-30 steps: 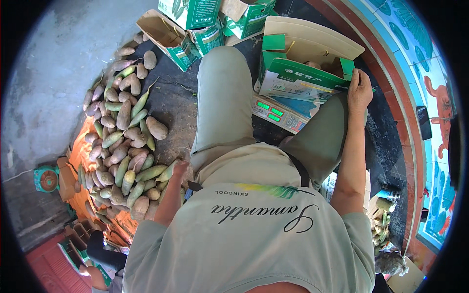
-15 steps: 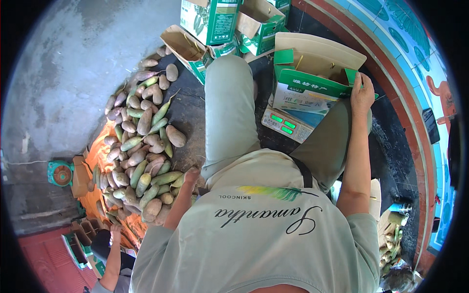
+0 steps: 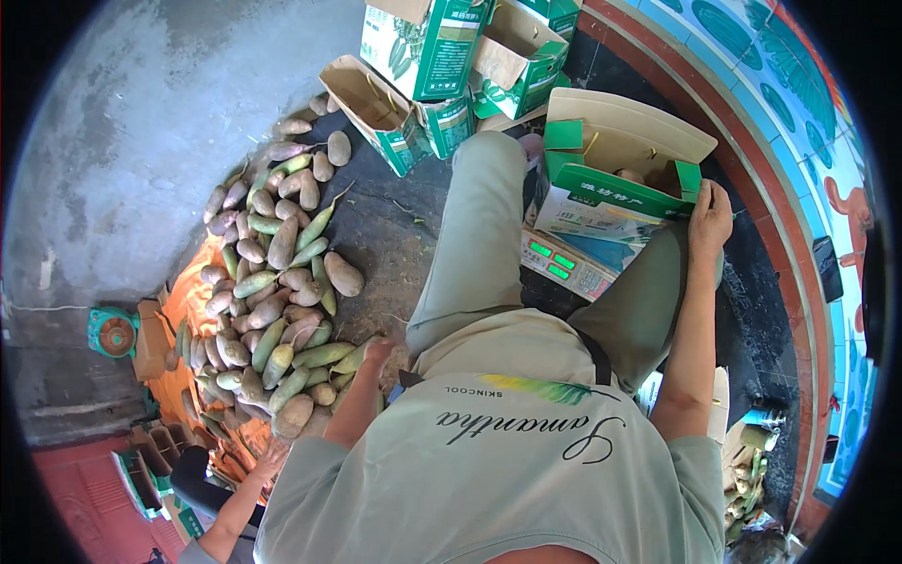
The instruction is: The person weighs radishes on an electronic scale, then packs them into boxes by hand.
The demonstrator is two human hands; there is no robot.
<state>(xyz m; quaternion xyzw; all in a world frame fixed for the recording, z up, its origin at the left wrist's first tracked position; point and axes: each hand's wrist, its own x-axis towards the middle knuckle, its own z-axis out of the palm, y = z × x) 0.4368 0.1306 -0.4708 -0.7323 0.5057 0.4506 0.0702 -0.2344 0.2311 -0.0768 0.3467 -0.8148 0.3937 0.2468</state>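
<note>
My right hand [image 3: 711,224] grips the near right corner of an open green and white cardboard box [image 3: 601,209], fingers closed round its edge. The box sits on a scale [image 3: 561,263] with lit green displays, between my legs. A few roundish brown things [image 3: 629,175] show inside it, partly hidden by the flaps. Low at my left side, my left hand [image 3: 377,352] is beside the near right edge of a heap of radishes [image 3: 282,246], green and muddy brown. The end of a green radish [image 3: 351,358] lies next to it. Its fingers are mostly hidden.
More green boxes [image 3: 425,56] stand beyond my left knee. At the lower left, another person's arm [image 3: 246,493] reaches toward the heap over an orange sheet [image 3: 195,282]. A teal round fan [image 3: 115,332] stands far left. A tiled, painted wall [image 3: 799,85] curves along the right.
My view has shifted slightly, and my left knee has swung right, toward the box. My right hand stays on the box corner. The other person's hand has moved right, closer to the heap.
</note>
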